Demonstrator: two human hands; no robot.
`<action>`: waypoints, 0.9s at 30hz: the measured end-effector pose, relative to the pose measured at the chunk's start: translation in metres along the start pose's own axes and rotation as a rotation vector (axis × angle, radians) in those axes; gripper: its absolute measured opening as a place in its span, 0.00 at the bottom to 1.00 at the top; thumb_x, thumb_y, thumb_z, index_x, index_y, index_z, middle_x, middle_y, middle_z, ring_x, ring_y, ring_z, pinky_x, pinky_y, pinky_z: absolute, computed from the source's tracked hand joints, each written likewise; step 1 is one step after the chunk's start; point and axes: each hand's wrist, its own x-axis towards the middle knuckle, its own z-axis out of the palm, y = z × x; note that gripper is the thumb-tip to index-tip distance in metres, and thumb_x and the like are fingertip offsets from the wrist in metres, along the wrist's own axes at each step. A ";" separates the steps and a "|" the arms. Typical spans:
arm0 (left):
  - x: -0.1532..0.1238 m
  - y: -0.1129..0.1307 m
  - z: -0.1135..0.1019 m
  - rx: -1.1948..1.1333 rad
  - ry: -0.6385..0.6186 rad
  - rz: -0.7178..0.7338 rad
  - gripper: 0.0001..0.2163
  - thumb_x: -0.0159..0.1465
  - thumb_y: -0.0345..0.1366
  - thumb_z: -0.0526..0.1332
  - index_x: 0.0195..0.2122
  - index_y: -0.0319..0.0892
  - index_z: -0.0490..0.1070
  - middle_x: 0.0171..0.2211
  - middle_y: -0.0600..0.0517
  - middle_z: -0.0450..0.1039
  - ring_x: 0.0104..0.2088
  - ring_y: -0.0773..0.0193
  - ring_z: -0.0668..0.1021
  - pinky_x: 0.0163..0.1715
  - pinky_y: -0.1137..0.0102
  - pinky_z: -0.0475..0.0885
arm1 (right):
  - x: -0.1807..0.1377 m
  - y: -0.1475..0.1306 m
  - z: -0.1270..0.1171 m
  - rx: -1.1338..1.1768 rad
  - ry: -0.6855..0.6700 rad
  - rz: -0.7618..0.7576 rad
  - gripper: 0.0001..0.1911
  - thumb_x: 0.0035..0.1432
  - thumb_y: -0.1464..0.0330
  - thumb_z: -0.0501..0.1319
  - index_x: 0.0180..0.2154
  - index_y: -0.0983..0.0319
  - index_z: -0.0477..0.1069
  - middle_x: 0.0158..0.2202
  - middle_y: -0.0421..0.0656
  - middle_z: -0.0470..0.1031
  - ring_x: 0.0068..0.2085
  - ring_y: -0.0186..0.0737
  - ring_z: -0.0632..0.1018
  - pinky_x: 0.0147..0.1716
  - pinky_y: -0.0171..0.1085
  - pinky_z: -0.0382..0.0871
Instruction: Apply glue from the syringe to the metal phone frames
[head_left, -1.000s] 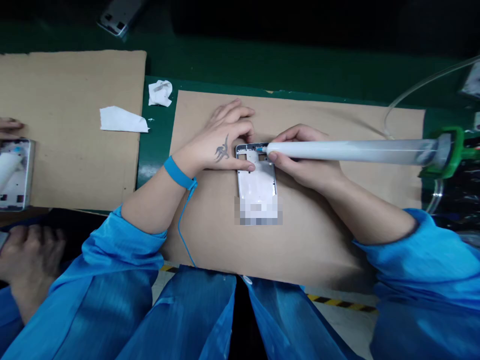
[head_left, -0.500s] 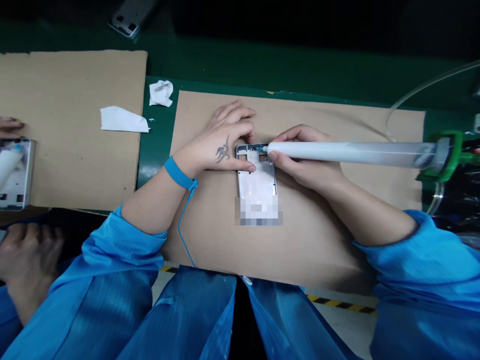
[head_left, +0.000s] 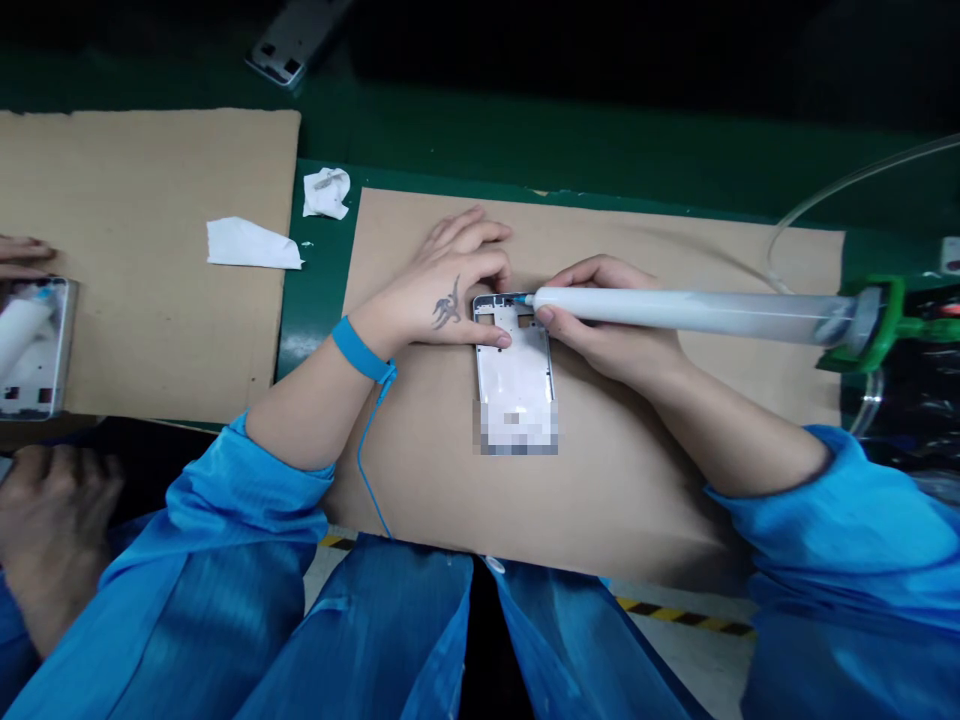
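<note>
A silver phone frame (head_left: 514, 372) lies flat on a brown cardboard sheet (head_left: 600, 480) in the middle of the bench. My left hand (head_left: 442, 290), with a blue wrist strap (head_left: 358, 348), presses down on the frame's upper left corner, thumb across its edge. My right hand (head_left: 607, 320) is closed around the front end of a long white dispensing syringe (head_left: 697, 310). The syringe's tip touches the frame's top edge. A green cap (head_left: 874, 320) and a clear hose sit at the syringe's rear end.
A second cardboard sheet (head_left: 135, 250) lies to the left with torn white paper (head_left: 251, 245) and a crumpled wipe (head_left: 326, 192). Another person's hands (head_left: 45, 530) work on another frame (head_left: 34, 345) at far left. A spare frame (head_left: 289, 45) lies at the back.
The view has shifted slightly; both hands, the syringe and the frame keep nearly the same pose, with the tip still at the frame's top edge.
</note>
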 end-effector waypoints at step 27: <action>0.000 0.002 -0.001 0.013 -0.001 -0.008 0.37 0.54 0.77 0.75 0.47 0.48 0.80 0.75 0.40 0.68 0.83 0.25 0.55 0.82 0.29 0.47 | 0.001 -0.005 0.000 0.019 -0.050 0.025 0.15 0.59 0.54 0.78 0.42 0.54 0.82 0.42 0.45 0.89 0.40 0.48 0.87 0.40 0.46 0.84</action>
